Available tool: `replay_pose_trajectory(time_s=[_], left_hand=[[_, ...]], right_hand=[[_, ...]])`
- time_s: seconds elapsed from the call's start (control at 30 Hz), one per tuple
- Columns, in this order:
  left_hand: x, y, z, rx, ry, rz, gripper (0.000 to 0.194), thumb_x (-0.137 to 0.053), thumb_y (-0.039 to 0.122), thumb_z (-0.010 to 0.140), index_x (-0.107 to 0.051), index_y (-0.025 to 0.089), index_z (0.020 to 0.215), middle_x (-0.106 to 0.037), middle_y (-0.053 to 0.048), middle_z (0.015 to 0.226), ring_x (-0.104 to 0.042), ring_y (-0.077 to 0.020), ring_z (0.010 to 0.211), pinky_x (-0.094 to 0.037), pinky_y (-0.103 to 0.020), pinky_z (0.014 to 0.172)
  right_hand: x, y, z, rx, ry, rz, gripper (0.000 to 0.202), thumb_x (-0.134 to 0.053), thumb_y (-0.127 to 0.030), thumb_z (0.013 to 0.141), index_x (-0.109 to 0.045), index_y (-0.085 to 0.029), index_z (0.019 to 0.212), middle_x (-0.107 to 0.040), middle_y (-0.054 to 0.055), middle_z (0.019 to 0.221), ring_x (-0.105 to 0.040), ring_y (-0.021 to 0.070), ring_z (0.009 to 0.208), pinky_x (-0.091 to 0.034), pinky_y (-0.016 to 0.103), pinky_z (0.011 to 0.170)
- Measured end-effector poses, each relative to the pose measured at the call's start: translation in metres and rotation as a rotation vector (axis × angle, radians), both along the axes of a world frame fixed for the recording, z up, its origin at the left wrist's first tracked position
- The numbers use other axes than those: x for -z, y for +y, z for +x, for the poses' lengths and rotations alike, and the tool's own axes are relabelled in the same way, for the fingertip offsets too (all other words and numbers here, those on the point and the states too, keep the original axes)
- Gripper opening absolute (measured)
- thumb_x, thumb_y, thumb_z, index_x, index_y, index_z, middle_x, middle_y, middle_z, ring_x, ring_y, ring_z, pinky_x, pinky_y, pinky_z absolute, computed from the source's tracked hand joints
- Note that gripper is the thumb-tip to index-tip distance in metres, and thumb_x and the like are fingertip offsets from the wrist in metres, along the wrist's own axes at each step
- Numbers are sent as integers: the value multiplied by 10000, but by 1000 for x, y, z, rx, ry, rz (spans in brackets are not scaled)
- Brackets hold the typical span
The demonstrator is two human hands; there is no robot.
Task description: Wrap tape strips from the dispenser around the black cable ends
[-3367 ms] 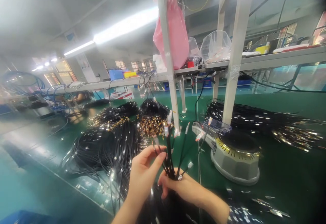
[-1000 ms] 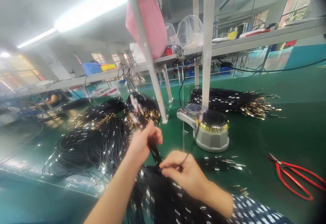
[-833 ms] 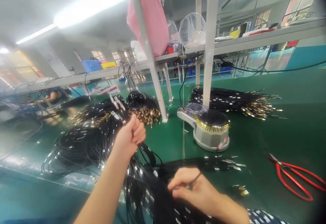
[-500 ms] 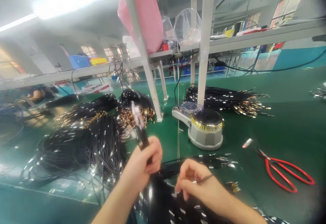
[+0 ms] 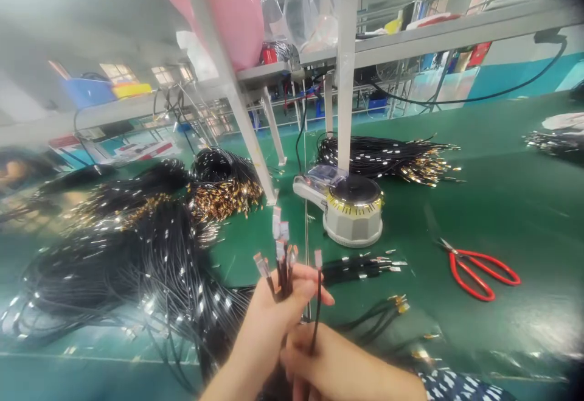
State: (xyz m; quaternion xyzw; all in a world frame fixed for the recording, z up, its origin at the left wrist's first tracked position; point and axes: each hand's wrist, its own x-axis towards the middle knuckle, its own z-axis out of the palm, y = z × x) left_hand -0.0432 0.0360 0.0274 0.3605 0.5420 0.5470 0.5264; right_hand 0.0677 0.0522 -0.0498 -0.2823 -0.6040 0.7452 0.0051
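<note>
Near the bottom centre my left hand point(image 5: 274, 316) is wrapped round several black cables point(image 5: 283, 267), whose pale, reddish-tipped ends point up. Just below and to its right, my right hand point(image 5: 328, 358) is closed on a single black cable point(image 5: 318, 294) that stands upright with a pale end. The two hands touch or nearly touch. Behind them lies a small bundle of black cables point(image 5: 360, 268) on the green table point(image 5: 456, 206). My right hand's fingertips are partly hidden and blurred.
Large heaps of black cables point(image 5: 104, 267) cover the left side. A grey round device point(image 5: 353, 224) stands beyond my hands, near a shelf post point(image 5: 347, 84). Red-handled pliers point(image 5: 483, 270) lie at the right. Another cable bundle point(image 5: 378, 156) lies behind the device.
My right hand has moved left and down, close beside my left hand, and a cable now stands upright in it. The cable ends in my left hand are spread more. The view has shifted.
</note>
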Motion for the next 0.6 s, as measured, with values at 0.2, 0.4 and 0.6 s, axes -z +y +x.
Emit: replay_pose_trajectory(time_s=[0.2,0.4,0.6], left_hand=[[2,-4,1,-81,-115,-27,270,-804,334,668,-669,122,765,-653,-31,533,-236,5,351,-88,-187,394],[20,-18,8,-56,-193,-116,293,-797,372,699,-699,106,772,-630,-26,487,-241,6,354,-112,-174,393],[21,-22,14,-102,-127,-134,299,-799,352,691,-588,141,668,-639,-32,485,-265,-3,337,-118,-181,388]], right_hand=[[-14,-3,11,-15,33,58,157,-620,-297,805,-576,-167,728,-606,-23,597,-497,70,476,-374,176,461],[-47,35,50,-35,157,118,207,-601,-362,856,-652,-163,881,-654,11,821,-608,94,575,-431,192,519],[-63,57,59,85,153,432,205,-620,-202,825,-659,-183,1025,-702,33,949,-614,124,724,-474,232,643]])
